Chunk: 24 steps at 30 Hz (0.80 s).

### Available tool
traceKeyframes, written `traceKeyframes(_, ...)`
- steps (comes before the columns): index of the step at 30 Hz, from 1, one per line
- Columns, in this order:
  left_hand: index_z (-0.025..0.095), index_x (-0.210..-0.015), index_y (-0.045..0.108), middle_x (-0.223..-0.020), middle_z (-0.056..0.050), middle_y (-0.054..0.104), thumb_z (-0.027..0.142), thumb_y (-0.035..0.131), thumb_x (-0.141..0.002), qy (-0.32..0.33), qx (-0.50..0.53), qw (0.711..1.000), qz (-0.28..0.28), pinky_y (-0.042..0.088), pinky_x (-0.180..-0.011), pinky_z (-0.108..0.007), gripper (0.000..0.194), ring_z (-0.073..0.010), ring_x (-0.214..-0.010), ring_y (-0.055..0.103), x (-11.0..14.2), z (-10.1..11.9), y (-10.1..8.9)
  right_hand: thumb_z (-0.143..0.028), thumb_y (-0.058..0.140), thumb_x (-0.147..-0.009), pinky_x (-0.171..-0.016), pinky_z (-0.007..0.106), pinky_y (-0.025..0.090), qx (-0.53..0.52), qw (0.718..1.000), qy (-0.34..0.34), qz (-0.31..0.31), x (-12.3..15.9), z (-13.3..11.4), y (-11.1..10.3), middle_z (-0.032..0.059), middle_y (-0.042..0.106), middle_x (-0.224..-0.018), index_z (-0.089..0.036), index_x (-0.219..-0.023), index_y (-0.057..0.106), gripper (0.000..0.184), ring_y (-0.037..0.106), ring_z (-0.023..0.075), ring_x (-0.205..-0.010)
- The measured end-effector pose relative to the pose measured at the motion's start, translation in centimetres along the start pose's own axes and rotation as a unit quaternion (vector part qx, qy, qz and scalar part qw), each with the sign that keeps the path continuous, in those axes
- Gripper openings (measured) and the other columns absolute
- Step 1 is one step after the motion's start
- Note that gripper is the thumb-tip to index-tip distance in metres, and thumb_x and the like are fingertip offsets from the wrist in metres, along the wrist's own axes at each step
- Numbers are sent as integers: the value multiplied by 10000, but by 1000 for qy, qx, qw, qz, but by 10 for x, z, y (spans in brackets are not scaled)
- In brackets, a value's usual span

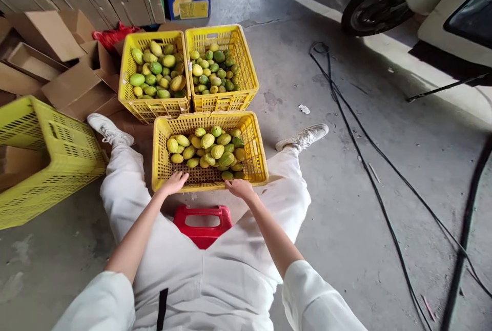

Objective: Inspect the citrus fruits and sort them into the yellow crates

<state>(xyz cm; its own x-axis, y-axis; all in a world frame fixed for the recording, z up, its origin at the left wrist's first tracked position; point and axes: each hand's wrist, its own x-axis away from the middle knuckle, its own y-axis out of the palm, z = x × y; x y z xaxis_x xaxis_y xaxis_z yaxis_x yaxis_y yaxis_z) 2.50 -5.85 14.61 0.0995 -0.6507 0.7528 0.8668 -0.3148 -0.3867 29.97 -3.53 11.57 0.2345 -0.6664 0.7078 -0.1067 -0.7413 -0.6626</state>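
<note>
A yellow plastic crate sits on the floor between my legs, part full of green-yellow fruits. My left hand rests on the crate's near rim, fingers curled over it. My right hand grips the same rim further right, close to a green fruit at the near edge. Behind it stand two more yellow crates, the left crate holding larger fruits and the right crate holding smaller ones.
I sit on a red stool. An overturned yellow crate lies at my left, among open cardboard boxes. Black cables run across the concrete at right. A car wheel is at the top right.
</note>
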Motion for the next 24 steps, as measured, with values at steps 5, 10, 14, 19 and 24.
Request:
traceKeyframes(5, 176, -1220, 569, -1256, -95, 576, 359, 576, -917, -37, -148, 974, -166, 515, -907, -452, 354, -227, -1075, 594, -37, -31, 11, -342, 579, -934, -855, 410, 547, -23, 996, 31, -80, -43, 27, -6, 82, 609, -1197, -167, -1198, 579, 317, 628, 200, -1006)
traceKeyframes(10, 172, -1223, 563, -1239, -98, 582, 353, 578, -917, -26, -176, 954, -240, 529, -881, -435, 356, -219, -1053, 603, -70, -46, 20, -406, 508, -943, -979, 465, 450, -57, 996, 54, 35, -66, 42, -7, 214, 412, -1428, -117, -1388, 405, 541, 487, 331, -1271)
traceKeyframes(14, 176, -1229, 565, -1270, -99, 571, 361, 581, -914, -30, -179, 954, -237, 505, -925, -466, 366, -232, -1100, 587, -79, -53, 32, -442, 628, -831, -1078, 435, 350, -102, 990, -5, 97, -93, 38, -9, 223, 124, -1565, -148, -1519, 119, 905, 246, 350, -1436)
traceKeyframes(19, 157, -1437, 380, -1526, -208, 336, 544, 438, -925, -39, -162, 970, -178, 315, -1116, -493, 644, -340, -1406, 334, -92, -41, 42, -338, 691, -747, -1076, 492, 341, -160, 981, -61, 89, -116, 25, 4, 248, 315, -1489, -118, -1528, 64, 1025, 375, 367, -1357)
traceKeyframes(24, 167, -1537, 13, -1618, -171, 75, 689, 311, -889, -9, -134, 984, -118, 301, -1140, -415, 884, -281, -1482, 146, -124, -6, 62, -330, 693, -755, -914, 335, 487, -174, 983, -53, 5, -110, 36, 22, 162, 556, -1355, -144, -1447, 357, 791, 577, 269, -1175)
